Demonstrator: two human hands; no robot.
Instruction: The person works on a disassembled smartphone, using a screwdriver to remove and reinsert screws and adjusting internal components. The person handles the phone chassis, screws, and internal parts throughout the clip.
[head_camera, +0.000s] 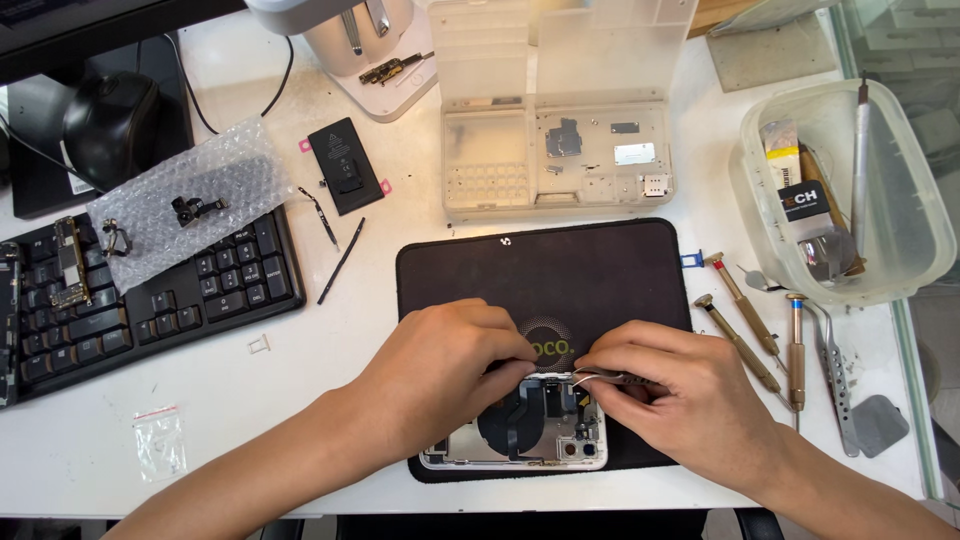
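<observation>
While both hands work over the opened phone, the scene reads as follows.
Step in hand: fine work inside the phone chassis (512, 440), apparently seating or lifting a small part near its upper edge.
Phone chassis: lies back-open on the black mat (545, 270), at the near edge of the white surface (300, 360).
Left hand (440, 370): fingers curled, pressing down on the chassis top edge.
Right hand (680, 400): closed around metal tweezers (605, 377), tips pointing left into the chassis.
Next move, judged: a steady, light tweezer touch, the chassis braced.
Nearby: screwdrivers (745, 320) just right of the mat; parts box (560, 150) beyond it.
</observation>
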